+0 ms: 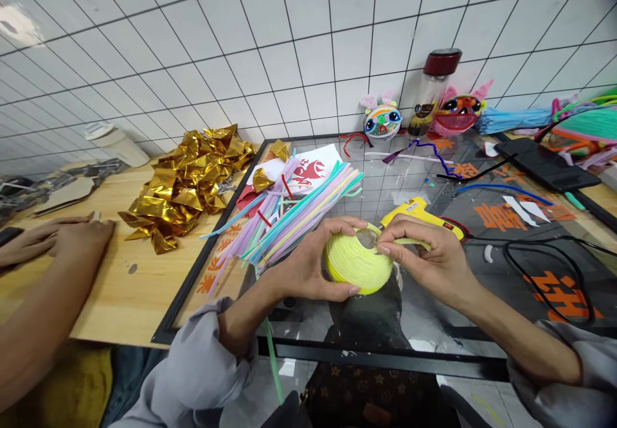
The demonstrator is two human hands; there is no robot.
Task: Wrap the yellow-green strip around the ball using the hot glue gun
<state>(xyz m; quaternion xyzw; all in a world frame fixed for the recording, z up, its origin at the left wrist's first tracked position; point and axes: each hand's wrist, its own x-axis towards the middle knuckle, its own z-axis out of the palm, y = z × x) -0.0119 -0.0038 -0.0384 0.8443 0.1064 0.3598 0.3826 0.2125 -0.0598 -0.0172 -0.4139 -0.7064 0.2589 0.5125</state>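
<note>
My left hand point(306, 264) is wrapped round a yellow ball point(359, 267) covered in coiled pipe cleaner, with a round gap near its top. At that gap's right edge, the thumb and fingers of my right hand point(431, 254) pinch a yellow pipe cleaner point(415, 242), whose free end sticks out to the right. A yellow glue gun point(417, 211) lies just beyond my right hand. Left of the ball lies a bundle of pastel pipe cleaners point(308, 213).
Crumpled gold foil point(193, 184) is heaped at left, beside a co-worker's arms point(62, 286). Two decorated animal heads point(382, 121) and a red-lidded bottle point(431, 90) stand along the tiled wall. A black cable point(544, 274) loops at right below a black phone point(544, 163).
</note>
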